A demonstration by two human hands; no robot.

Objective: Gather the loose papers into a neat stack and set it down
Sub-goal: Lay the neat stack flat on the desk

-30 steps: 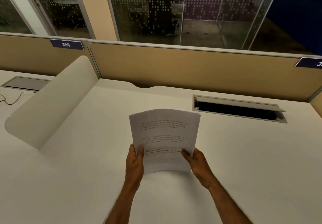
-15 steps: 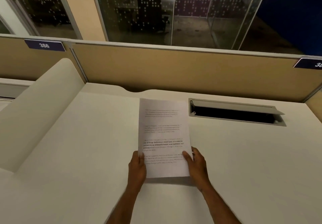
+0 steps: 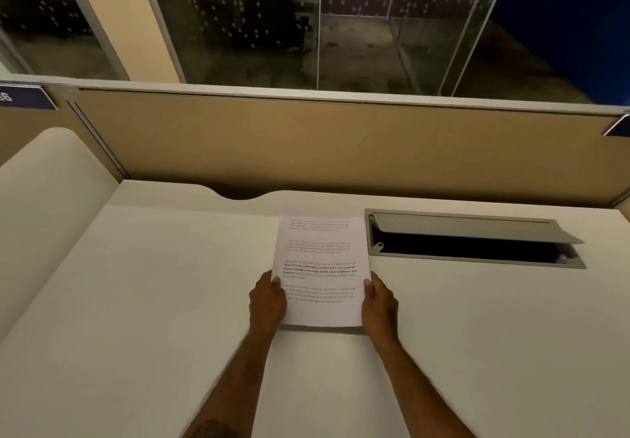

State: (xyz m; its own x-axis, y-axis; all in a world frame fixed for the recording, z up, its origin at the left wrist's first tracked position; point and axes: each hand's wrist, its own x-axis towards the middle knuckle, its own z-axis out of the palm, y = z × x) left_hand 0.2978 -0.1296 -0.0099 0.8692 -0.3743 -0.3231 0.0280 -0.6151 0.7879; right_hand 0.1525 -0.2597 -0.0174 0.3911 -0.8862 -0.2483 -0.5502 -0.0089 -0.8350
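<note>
A neat stack of white printed papers [image 3: 320,267] lies nearly flat on the white desk [image 3: 153,301], its near edge casting a thin shadow. My left hand [image 3: 267,303] grips the stack's lower left edge, thumb on top. On the lower right edge sits my right hand [image 3: 379,304], holding it the same way. The sheets look aligned; I see no loose papers elsewhere.
An open grey cable tray [image 3: 474,240] is cut into the desk just right of the stack. A tan partition [image 3: 341,144] runs along the back. A white curved divider [image 3: 44,212] rises on the left. Glass walls stand beyond.
The stack, held upright and curved a second ago, has been lowered and laid forward onto the desk. Both hands kept their grip on its lower edges.
</note>
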